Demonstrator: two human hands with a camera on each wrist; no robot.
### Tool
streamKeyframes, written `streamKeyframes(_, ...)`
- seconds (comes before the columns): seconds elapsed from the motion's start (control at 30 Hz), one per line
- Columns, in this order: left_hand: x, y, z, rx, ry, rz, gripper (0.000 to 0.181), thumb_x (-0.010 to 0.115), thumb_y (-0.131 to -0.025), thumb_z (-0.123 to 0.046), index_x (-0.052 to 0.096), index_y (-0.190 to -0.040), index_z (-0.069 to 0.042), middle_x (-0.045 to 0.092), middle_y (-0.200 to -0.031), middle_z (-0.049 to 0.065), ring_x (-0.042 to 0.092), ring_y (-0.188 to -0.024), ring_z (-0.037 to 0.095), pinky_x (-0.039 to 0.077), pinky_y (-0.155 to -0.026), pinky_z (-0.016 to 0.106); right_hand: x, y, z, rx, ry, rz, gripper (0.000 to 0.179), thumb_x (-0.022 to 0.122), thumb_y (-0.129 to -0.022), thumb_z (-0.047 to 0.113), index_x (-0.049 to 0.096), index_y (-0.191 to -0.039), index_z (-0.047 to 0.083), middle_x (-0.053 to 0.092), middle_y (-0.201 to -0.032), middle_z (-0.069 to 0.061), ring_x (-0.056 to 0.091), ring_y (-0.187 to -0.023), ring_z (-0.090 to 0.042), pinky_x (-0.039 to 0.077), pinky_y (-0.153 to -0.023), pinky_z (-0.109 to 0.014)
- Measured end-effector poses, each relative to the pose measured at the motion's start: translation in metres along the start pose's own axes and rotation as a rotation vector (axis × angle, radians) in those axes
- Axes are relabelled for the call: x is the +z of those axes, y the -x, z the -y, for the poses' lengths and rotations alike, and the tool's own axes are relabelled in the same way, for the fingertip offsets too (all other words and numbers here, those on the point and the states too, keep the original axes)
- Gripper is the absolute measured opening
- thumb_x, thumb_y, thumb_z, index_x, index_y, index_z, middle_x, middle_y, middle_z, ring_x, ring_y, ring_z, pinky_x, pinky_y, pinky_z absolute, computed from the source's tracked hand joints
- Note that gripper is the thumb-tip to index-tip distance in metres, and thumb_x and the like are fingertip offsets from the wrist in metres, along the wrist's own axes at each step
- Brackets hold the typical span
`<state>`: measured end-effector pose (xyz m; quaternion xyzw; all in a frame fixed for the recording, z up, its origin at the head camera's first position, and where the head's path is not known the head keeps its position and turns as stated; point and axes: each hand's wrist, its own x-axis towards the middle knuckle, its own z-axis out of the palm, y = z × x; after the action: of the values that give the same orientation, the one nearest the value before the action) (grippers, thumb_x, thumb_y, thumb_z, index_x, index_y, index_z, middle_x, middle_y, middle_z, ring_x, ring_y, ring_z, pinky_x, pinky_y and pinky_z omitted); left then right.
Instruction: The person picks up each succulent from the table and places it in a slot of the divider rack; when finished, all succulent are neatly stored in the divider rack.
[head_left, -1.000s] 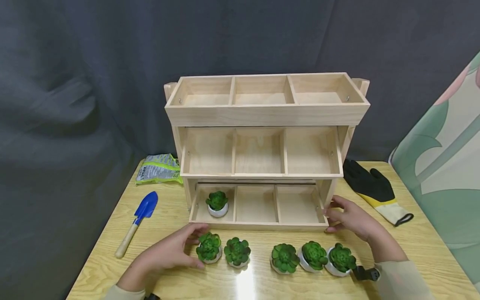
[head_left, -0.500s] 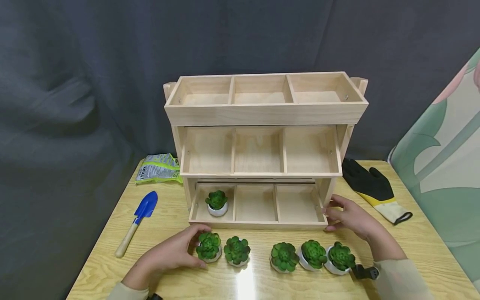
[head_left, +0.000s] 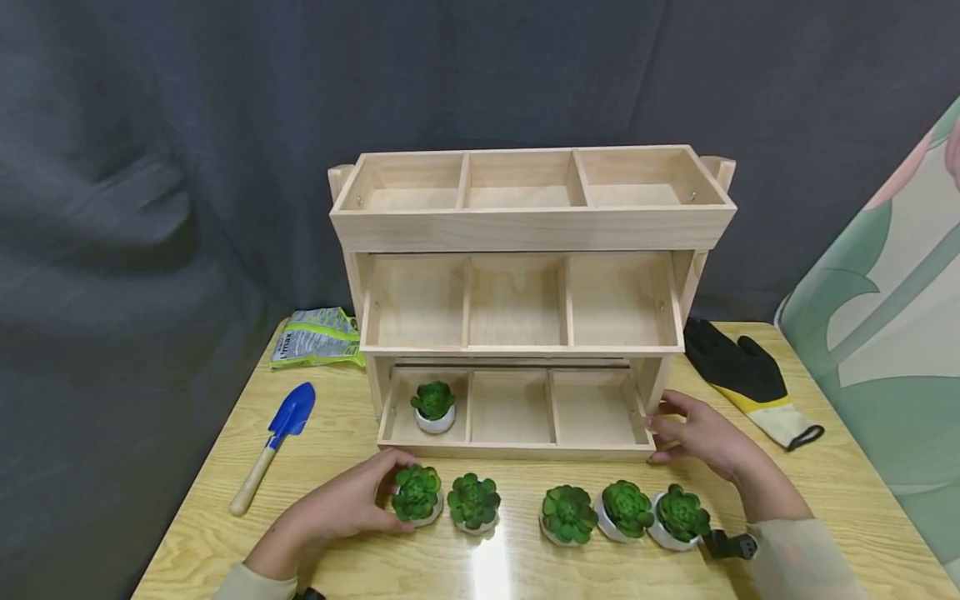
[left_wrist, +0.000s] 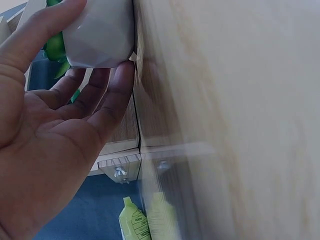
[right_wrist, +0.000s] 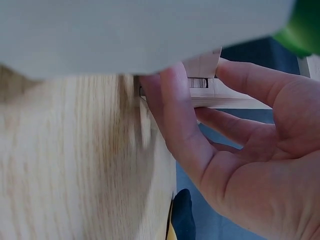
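My left hand (head_left: 347,502) curls its thumb and fingers around a small potted succulent (head_left: 417,493) on the table, the leftmost of the front row. In the left wrist view its faceted white pot (left_wrist: 99,37) sits between thumb and fingertips. At the other side, my right hand (head_left: 703,435) grips the lower right end of a three-tier wooden shelf (head_left: 532,232). The right wrist view has those fingers (right_wrist: 180,107) around the shelf's end. One succulent (head_left: 434,408) stands in the bottom tier's left compartment. Close right of my left hand is another succulent (head_left: 474,502).
Three more succulents stand in front at the right, among them one beside my right wrist (head_left: 681,517). A blue trowel (head_left: 273,446) lies left, with a green and grey bag (head_left: 317,337) behind it. A black and yellow glove (head_left: 750,379) lies at the right.
My left hand has moved slightly right and closed in around the leftmost succulent's pot. The right hand stays on the shelf's end.
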<state>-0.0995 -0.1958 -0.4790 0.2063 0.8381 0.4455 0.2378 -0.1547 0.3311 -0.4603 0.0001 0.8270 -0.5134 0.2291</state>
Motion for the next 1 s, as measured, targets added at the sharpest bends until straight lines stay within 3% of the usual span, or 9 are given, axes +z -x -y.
streamKeyframes(0.73, 0.0019, 0.0036, 0.0016, 0.008, 0.027, -0.042, 0.07, 0.094, -0.08, -0.021, 0.059, -0.139, -0.008, 0.065, -0.133, 0.01, 0.066, -0.112, 0.014, 0.057, -0.095, 0.02, 0.0019, 0.0012, -0.0004, 0.005, -0.016, 0.004, 0.076, 0.062, -0.109, 0.02, 0.019, -0.166, -0.008, 0.043, -0.147, -0.039, 0.075, -0.101, -0.026, 0.07, -0.082, -0.042)
streamKeyframes(1.0, -0.0068, 0.009, -0.0027, -0.026, 0.062, -0.069, 0.073, 0.093, -0.081, -0.02, 0.057, -0.143, -0.006, 0.066, -0.134, 0.012, 0.065, -0.118, 0.024, 0.056, -0.096, 0.019, 0.0, 0.0005, 0.0007, 0.001, -0.009, 0.004, 0.076, 0.061, -0.11, 0.02, 0.019, -0.166, -0.009, 0.043, -0.148, -0.04, 0.076, -0.102, -0.026, 0.07, -0.082, -0.041)
